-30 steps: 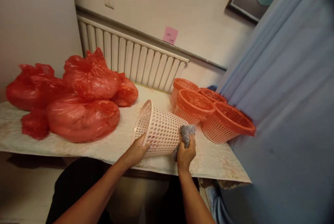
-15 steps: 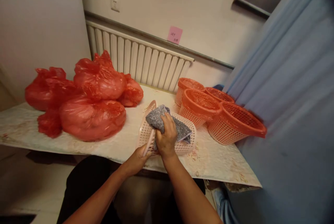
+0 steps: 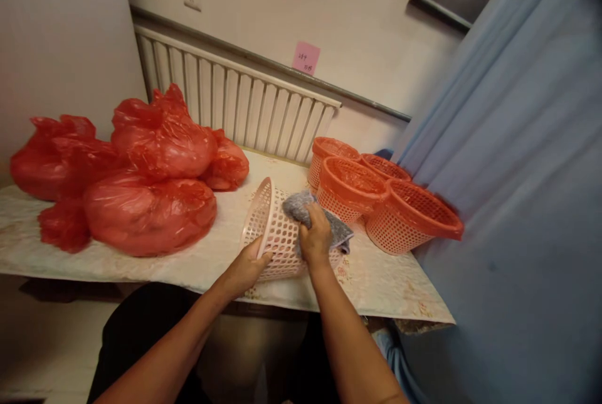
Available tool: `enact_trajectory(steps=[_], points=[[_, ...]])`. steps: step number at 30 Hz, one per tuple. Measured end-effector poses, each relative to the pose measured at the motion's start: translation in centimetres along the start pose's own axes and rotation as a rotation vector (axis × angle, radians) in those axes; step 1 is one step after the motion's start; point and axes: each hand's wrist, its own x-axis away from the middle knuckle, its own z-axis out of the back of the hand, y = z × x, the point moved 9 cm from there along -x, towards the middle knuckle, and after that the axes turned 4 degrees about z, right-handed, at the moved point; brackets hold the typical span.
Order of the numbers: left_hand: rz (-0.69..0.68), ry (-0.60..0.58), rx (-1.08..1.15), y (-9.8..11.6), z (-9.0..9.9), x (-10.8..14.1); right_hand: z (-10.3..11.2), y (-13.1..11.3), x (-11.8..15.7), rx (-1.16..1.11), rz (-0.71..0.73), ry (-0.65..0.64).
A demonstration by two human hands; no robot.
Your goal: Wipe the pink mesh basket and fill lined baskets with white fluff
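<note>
A pale pink perforated basket (image 3: 281,233) lies on its side on the cloth-covered table, its open rim facing left. My left hand (image 3: 248,268) is closed on the lower part of that rim, thumb over the edge. Pressed against the basket's upper side is a grey cloth (image 3: 338,228), bunched under my right hand (image 3: 316,234), whose fingers are bent round it. The basket's base at the right is partly hidden by the cloth and my right hand.
Several full red plastic bags (image 3: 150,212) sit on the table's left. Several baskets with red liners (image 3: 409,219) stand to the right, beside a blue curtain (image 3: 498,159). A white radiator (image 3: 230,103) runs behind the tablecloth (image 3: 188,269).
My right hand and the grey cloth have moved right along the basket, away from its rim, which now shows more fully. The view has shifted slightly.
</note>
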Motion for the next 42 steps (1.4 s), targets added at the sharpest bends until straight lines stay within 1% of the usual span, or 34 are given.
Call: enact_trajectory(steps=[2, 4, 6, 8, 9, 11, 13, 15, 17, 20, 21, 23, 25, 27, 29, 31, 33, 35, 38, 40, 42], points=[[0.006, 0.008, -0.014, -0.1, 0.1, 0.1, 1.1, 4.1, -0.1, 0.029, -0.112, 0.017], [0.006, 0.033, -0.035, -0.1, 0.3, 0.2, 2.8, 7.6, 0.8, 0.046, -0.217, 0.077], [0.01, 0.045, -0.04, 0.1, 0.4, 0.1, 4.5, 10.0, 2.9, 0.048, -0.328, 0.175], [0.008, 0.042, -0.039, 0.3, 0.4, 0.0, 5.6, 11.0, 5.9, 0.047, -0.431, 0.285], [0.001, 0.037, -0.038, 0.3, 0.4, -0.1, 5.8, 10.8, 7.5, 0.051, -0.464, 0.331], [-0.012, 0.027, -0.04, 0.4, 0.4, -0.2, 5.4, 9.1, 10.2, 0.063, -0.456, 0.383], [-0.007, 0.02, -0.042, 0.2, 0.4, -0.2, 4.3, 6.0, 11.8, 0.063, -0.372, 0.376], [-0.003, 0.022, -0.046, 0.0, 0.4, -0.2, 2.8, 2.2, 12.1, 0.014, -0.248, 0.315], [-0.025, 0.007, -0.041, 0.0, 0.3, -0.1, 1.4, -1.6, 11.2, -0.066, -0.113, 0.233], [-0.05, -0.068, -0.004, -0.3, -0.4, 0.5, 0.4, -6.5, 8.6, -0.162, 0.068, 0.159], [-0.051, -0.085, -0.001, -0.6, -0.5, 0.7, 0.3, -7.6, 7.5, -0.177, 0.11, 0.15], [-0.054, -0.077, -0.021, -1.3, -0.3, 1.2, 0.1, -8.9, 5.2, -0.182, 0.158, 0.134], [-0.061, -0.048, -0.048, -2.1, 0.2, 1.8, -0.2, -9.1, 3.0, -0.173, 0.168, 0.123], [-0.047, -0.046, -0.053, -3.0, 0.4, 2.4, -0.6, -8.7, 1.2, -0.157, 0.152, 0.11], [-0.021, -0.065, -0.05, -3.8, 0.4, 2.9, -0.9, -7.9, 0.0, -0.137, 0.117, 0.102], [0.002, -0.082, -0.049, -4.1, 0.2, 3.1, -1.0, -7.5, -0.4, -0.12, 0.093, 0.088], [0.01, -0.1, -0.032, -3.7, -0.1, 3.0, -1.0, -7.5, 0.0, -0.113, 0.087, 0.073], [0.002, -0.104, -0.006, -2.6, -0.4, 2.3, -0.8, -7.8, 0.8, -0.108, 0.089, 0.065], [-0.038, -0.052, 0.022, -0.5, -0.4, 0.9, -0.7, -7.8, 1.6, -0.103, 0.111, 0.048], [-0.048, 0.006, 0.024, 0.4, -0.2, 0.2, -1.0, -7.0, 1.5, -0.099, 0.128, 0.015], [-0.021, 0.03, 0.035, 0.5, 0.0, -0.1, -1.2, -4.9, 0.9, -0.076, 0.113, -0.009]])
